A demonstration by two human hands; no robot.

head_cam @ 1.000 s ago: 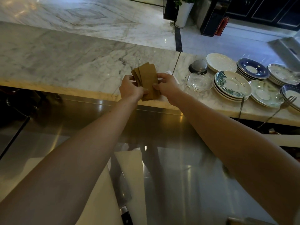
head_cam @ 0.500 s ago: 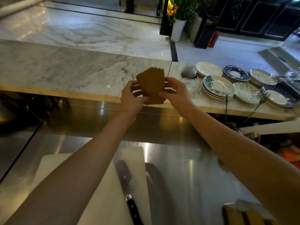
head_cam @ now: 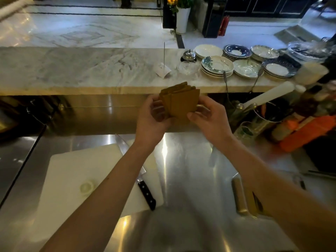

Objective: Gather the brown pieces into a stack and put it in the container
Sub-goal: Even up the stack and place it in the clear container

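your left hand [head_cam: 151, 119] and right hand [head_cam: 209, 118] clasp a fanned stack of brown pieces [head_cam: 179, 101] between them, held upright in mid-air above the steel counter [head_cam: 190, 160], short of the marble ledge [head_cam: 81, 70].

Left hand [head_cam: 151, 118], right hand [head_cam: 209, 119] raised together, fingers [head_cam: 195, 117] curled, gripping.

No writing can be read anywhere here. The slip of paper [head_cam: 162, 71] on the spike on the marble counter [head_cam: 81, 70] carries faint marks, too blurred to make out. The brown pieces [head_cam: 180, 102] show plain faces, no print.
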